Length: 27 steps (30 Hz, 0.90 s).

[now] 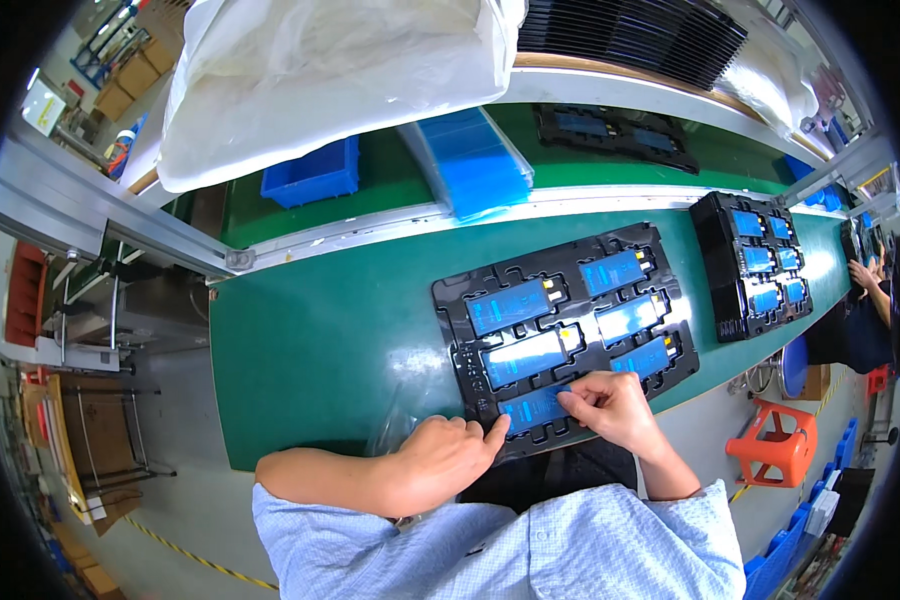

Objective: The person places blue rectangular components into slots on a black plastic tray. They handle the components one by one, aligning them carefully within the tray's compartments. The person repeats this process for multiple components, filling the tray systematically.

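A black moulded tray (582, 328) lies on the green bench in front of me, holding several flat blue battery packs, most with a white and yellow connector end. My right hand (610, 408) pinches the right end of the nearest-left blue battery pack (533, 411), its fingertips covering that end. At the pack's left end, the stretched index finger of my left hand (452, 448) touches the corner; its other fingers are curled loosely and its thumb is hidden. Beside my left wrist lies a crumpled clear plastic bag (398, 420), partly behind the forearm.
A stack of loaded black trays (755, 265) stands farther right. Behind the metal rail are blue plastic sheets (475, 165), a blue bin (312, 172) and another tray (618, 135). White sheeting (340, 80) hangs from the shelf. An orange stool (773, 443) and another person's hand (865, 275) are at right.
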Motion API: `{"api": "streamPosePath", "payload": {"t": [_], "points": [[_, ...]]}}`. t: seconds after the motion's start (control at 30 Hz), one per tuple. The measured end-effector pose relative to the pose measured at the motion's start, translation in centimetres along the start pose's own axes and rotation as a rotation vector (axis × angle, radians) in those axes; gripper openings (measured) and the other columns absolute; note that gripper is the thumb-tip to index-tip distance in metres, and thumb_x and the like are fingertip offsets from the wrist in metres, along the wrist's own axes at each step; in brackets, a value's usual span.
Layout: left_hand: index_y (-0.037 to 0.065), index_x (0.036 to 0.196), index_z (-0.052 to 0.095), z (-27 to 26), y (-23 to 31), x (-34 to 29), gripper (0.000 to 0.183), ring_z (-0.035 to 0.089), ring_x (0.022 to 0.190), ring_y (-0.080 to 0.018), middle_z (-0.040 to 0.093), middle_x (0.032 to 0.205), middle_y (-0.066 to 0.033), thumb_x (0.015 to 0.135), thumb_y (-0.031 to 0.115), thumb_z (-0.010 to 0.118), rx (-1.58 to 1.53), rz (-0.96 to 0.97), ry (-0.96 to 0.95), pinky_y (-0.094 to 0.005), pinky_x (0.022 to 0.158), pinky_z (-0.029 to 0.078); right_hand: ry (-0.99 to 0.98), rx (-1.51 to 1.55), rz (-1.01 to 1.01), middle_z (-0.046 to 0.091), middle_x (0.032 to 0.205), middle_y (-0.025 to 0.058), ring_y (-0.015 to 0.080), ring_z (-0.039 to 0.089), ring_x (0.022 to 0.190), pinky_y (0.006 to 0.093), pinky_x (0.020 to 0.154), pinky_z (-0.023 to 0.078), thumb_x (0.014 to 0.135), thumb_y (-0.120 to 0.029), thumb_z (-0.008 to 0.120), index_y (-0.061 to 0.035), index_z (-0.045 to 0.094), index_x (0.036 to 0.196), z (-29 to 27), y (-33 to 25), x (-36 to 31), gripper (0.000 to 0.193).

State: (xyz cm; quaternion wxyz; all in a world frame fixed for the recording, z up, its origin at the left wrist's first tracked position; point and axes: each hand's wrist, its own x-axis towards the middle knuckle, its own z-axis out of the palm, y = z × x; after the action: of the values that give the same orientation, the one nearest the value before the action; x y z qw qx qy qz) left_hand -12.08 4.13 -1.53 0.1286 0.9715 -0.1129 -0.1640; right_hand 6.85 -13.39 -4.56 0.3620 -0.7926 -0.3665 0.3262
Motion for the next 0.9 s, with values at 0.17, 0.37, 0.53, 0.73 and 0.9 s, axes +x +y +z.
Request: {"api": "streamPosePath", "payload": {"t": [0.17,0.37,0.53,0.73,0.9], "points": [[-0.008,0.128,0.049,0.5,0.2,0.6,0.059,0.064,0.067,-0.0192,0.062,0.074,-0.0092,0.072,0.006,0.059,0.037,0.023,0.036,-0.0296,0.054,0.051,0.245,-0.426,-0.213,0.056,0.057,0.0058,0.0146,0.053,0.046,0.0282,0.044,0.041,0.072,-0.013,0.079,-0.0004,0.064,0.069,0.5,-1.0,-0.6,0.02],[-0.003,0.115,0.056,1.6,-0.1,1.1,0.036,0.061,0.063,-0.0213,0.057,0.069,-0.0069,0.088,0.02,0.058,-0.024,0.057,0.204,-0.0335,0.052,0.05,0.158,-0.218,-0.169,0.054,0.056,0.0043,0.0149,0.051,0.046,0.0287,0.044,0.04,0.069,-0.018,0.083,-0.0031,0.063,0.067,-1.8,0.3,-2.2,0.025],[0.002,0.107,0.059,-0.7,2.5,3.1,0.026,0.06,0.065,-0.0188,0.054,0.07,-0.0038,0.085,0.016,0.058,-0.229,0.25,0.447,-0.0315,0.056,0.048,-0.438,0.063,-0.277,0.06,0.08,0.0099,0.0183,0.06,0.067,0.0324,0.058,0.048,0.078,-0.033,0.077,-0.002,0.064,0.093,-1.3,-0.7,-4.4,0.037],[0.004,0.115,0.06,2.0,5.7,4.0,0.036,0.056,0.062,-0.0146,0.058,0.072,-0.0031,0.082,0.014,0.069,-0.616,0.19,0.55,-0.0277,0.056,0.045,-0.493,0.343,-0.477,0.06,0.077,0.0096,0.0181,0.059,0.063,0.0321,0.059,0.049,0.083,-0.018,0.069,-0.0014,0.064,0.093,1.8,2.5,-5.8,0.02],[0.006,0.119,0.06,3.7,8.1,0.7,0.04,0.053,0.066,-0.0054,0.06,0.077,0.0012,0.082,0.017,0.074,-1.013,-0.235,0.238,-0.0214,0.057,0.043,-0.633,0.376,-0.446,0.062,0.072,0.0067,0.0146,0.059,0.06,0.0287,0.056,0.047,0.079,-0.012,0.068,-0.0009,0.064,0.081,-1.6,4.3,-5.5,0.012]]}}
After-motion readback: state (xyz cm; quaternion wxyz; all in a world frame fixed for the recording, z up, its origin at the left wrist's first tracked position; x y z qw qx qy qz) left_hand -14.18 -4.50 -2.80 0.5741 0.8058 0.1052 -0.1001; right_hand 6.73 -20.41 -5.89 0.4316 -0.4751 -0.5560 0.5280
